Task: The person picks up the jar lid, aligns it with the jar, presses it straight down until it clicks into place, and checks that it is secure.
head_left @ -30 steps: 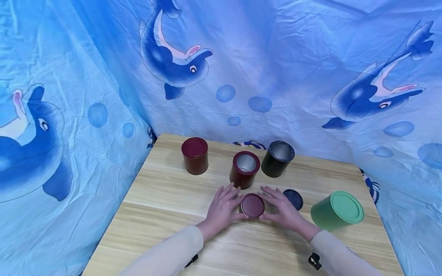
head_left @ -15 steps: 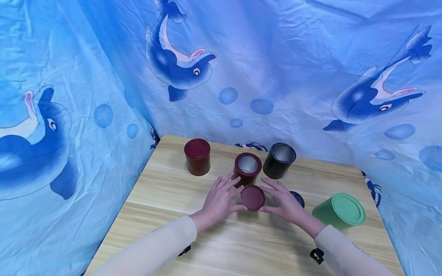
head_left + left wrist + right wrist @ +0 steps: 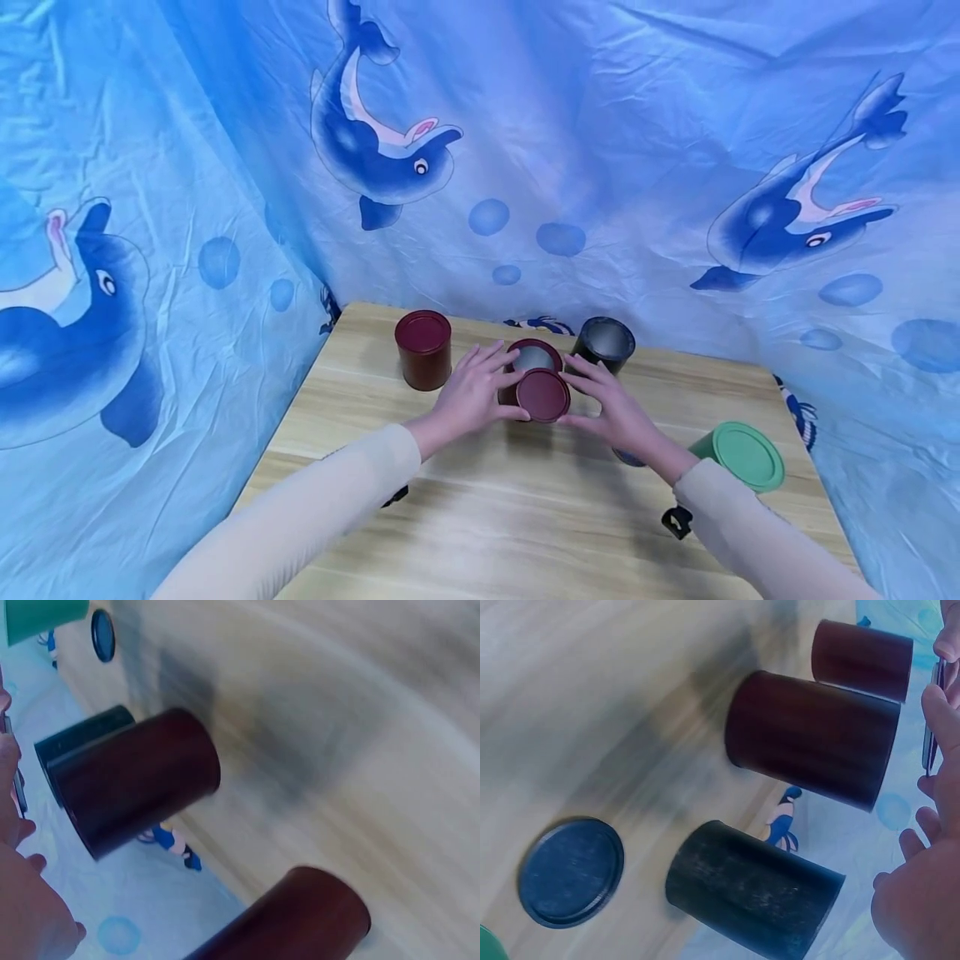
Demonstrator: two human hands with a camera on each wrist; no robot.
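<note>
A dark red round lid is held level between my two hands, raised off the table. My left hand pinches its left edge with thumb and fingers, and my right hand pinches its right edge. Directly behind and below the lid stands an uncovered dark red can, its silvery inside partly hidden. In the right wrist view the lid appears edge-on, above and apart from the can. The left wrist view shows only part of the left hand.
A dark red can with its lid on stands to the left. An uncovered black can stands behind the right hand. Its black lid lies flat on the wooden table. A green lidded can sits at the right.
Both hands have lifted the dark red lid off the table and carried it away from the body, up to the uncovered dark red can. The cans have stayed in place.
</note>
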